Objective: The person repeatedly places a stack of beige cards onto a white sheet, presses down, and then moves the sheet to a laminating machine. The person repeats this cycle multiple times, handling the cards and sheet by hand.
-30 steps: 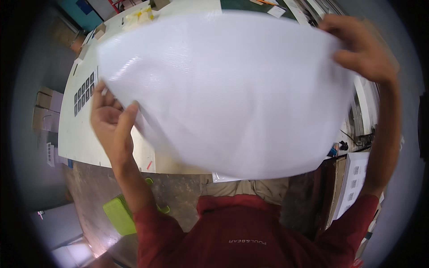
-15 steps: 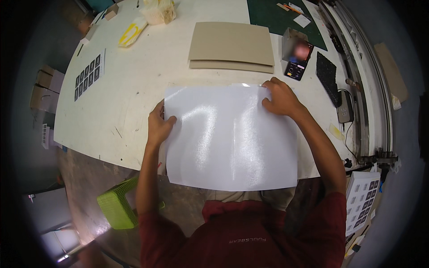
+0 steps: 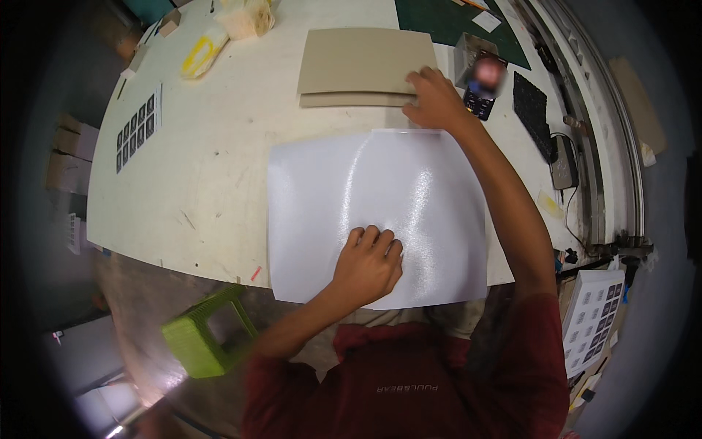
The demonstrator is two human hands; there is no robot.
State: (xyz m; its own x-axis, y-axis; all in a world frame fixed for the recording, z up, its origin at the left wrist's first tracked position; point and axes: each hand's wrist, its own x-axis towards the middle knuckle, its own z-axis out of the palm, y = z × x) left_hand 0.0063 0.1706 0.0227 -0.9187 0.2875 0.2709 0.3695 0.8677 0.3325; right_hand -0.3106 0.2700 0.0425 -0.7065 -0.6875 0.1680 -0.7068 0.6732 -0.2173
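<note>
A large glossy white sheet (image 3: 314, 190) lies over the front part of the table, its near edge hanging past the table's edge. My left hand (image 3: 371, 263) rests on the near middle of this sheet with its fingers curled in; what they hold, if anything, is hidden. Beyond the sheet's far edge, my right hand (image 3: 436, 102) is over the right end of a folded beige board (image 3: 358, 62). Its thumb and fingers are apart, the fingertips on or just above the board. A clear strip (image 3: 406, 132) shows along the sheet's far edge.
Right of the board are a grey box (image 3: 472, 55), a phone (image 3: 481, 102) and a black textured piece (image 3: 532, 113). A green cutting mat (image 3: 461, 29) lies behind. A printed sheet (image 3: 139, 128) lies at left, a metal rail (image 3: 585, 110) runs along the right, and a green stool (image 3: 208, 333) stands below.
My left hand has left the sheet's left edge and moved right and nearer, onto its middle. My right hand has let go of the sheet's far right corner and moved away to the board.
</note>
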